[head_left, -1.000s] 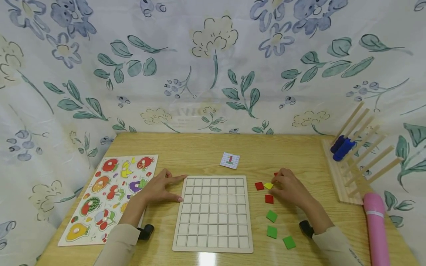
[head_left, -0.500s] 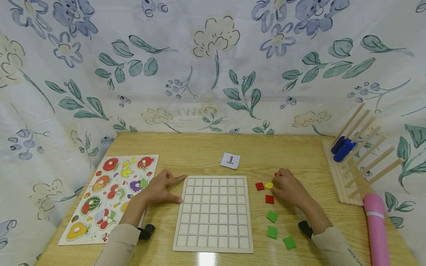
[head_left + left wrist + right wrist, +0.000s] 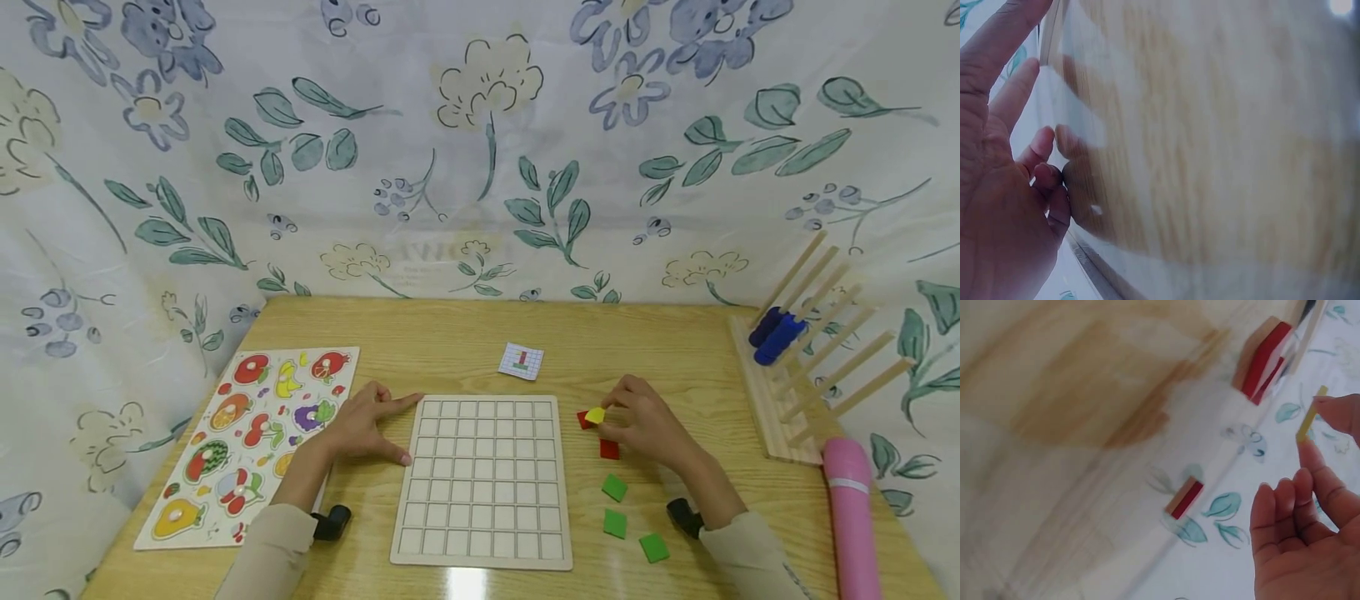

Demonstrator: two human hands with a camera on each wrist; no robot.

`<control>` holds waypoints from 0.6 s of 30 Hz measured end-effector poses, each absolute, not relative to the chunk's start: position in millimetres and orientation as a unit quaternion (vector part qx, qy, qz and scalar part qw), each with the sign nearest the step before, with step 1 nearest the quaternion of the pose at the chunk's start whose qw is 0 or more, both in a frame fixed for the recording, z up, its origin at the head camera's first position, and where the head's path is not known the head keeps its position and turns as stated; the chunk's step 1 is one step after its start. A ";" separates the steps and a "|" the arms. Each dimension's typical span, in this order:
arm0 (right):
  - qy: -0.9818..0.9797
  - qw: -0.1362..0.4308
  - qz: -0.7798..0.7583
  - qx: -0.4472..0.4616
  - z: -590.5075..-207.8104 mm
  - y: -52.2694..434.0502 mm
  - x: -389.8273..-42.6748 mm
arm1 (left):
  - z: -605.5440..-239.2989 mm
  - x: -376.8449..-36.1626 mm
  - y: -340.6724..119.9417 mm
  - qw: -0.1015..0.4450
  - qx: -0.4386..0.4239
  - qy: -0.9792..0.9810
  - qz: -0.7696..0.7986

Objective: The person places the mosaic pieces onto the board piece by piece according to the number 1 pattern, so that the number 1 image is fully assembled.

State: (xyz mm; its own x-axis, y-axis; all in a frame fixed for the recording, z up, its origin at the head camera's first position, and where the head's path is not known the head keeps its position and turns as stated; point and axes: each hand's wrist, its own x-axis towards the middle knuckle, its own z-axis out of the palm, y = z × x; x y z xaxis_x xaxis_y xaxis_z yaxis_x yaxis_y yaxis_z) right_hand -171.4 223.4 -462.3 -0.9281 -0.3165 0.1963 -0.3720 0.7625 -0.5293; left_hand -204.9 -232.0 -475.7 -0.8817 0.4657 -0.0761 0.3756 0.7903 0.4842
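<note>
My right hand (image 3: 645, 421) pinches a yellow tile (image 3: 595, 414) between thumb and index finger. In the head view the tile is tilted and partly covers a red tile (image 3: 583, 422); another red tile (image 3: 610, 450) lies just below the hand. The right wrist view shows the yellow tile (image 3: 1311, 415) edge-on at the fingertips, its other fingers loosely bent. Three green tiles, the nearest to the hand being this green tile (image 3: 615, 487), lie lower down. My left hand (image 3: 363, 425) spreads thumb and index finger against the left edge of a wooden grid board (image 3: 483, 481).
Behind the board lies a small paper card (image 3: 521, 361) with a red-and-green pattern. At left is a fruit puzzle board (image 3: 236, 457), partly under the left forearm. A wooden peg rack (image 3: 791, 450) with blue pieces and a pink cylinder (image 3: 853, 533) stand at right.
My right hand has picked up the yellow tile and shifted slightly left with it. The red tile seen behind that hand before is now hidden. My left hand stays put.
</note>
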 end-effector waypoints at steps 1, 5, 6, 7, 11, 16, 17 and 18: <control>-0.935 0.050 0.297 0.187 -461.7 221.6 -171.8 | -475.7 -204.8 -232.1 0.094 0.225 0.941 0.234; -0.927 0.056 0.313 0.197 -460.7 214.8 -174.5 | -476.2 -205.1 -232.5 0.090 0.225 0.942 0.232; -0.926 0.057 0.316 0.199 -460.9 213.2 -175.4 | -476.3 -205.1 -232.6 0.091 0.224 0.942 0.233; -0.925 0.056 0.317 0.201 -460.8 211.6 -176.2 | -476.5 -205.1 -232.8 0.091 0.223 0.942 0.232; -0.922 0.055 0.323 0.209 -459.9 204.9 -178.7 | -477.6 -205.0 -233.0 0.093 0.222 0.942 0.234; -0.919 0.039 0.333 0.205 -456.9 195.4 -180.5 | -478.5 -204.4 -233.0 0.094 0.220 0.942 0.234; -0.920 0.035 0.334 0.204 -456.1 193.7 -180.8 | -478.6 -204.5 -232.8 0.093 0.220 0.942 0.235; -0.920 0.031 0.333 0.205 -455.5 192.0 -181.1 | -478.7 -204.8 -232.8 0.091 0.222 0.942 0.234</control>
State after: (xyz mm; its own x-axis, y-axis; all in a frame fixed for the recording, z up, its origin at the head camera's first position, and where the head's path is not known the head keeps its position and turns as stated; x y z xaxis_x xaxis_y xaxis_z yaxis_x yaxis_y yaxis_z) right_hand -181.1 192.0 -455.5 -0.9143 -0.3554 0.1943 -0.3974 0.6941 -0.6003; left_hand -204.8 -232.8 -478.7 -0.8849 0.4608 -0.0680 0.3752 0.7916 0.4823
